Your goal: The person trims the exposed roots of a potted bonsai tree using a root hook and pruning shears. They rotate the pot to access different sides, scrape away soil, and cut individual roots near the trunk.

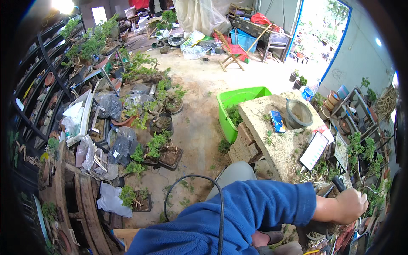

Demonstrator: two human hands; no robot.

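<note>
My left arm, in a blue fleece sleeve, crosses the lower part of the view toward the right. At its end my left hand [347, 206] is closed in a fist, its back turned up. A black handle [338, 183] sticks out on the far side of the fist, and the fingers appear wrapped round that tool; its working end is hidden. Beside the hand lie cut green sprigs [325, 171] and leafy branches [374, 195]. My right hand is out of view.
A stone slab [265, 112] bears a grey round bowl [298, 114], a blue box [277, 121] and a white-screened phone [313, 151]. Behind it stands a green tub [244, 94]. Potted plants [171, 156] line the floor at left. A black cable [193, 175] loops above my sleeve.
</note>
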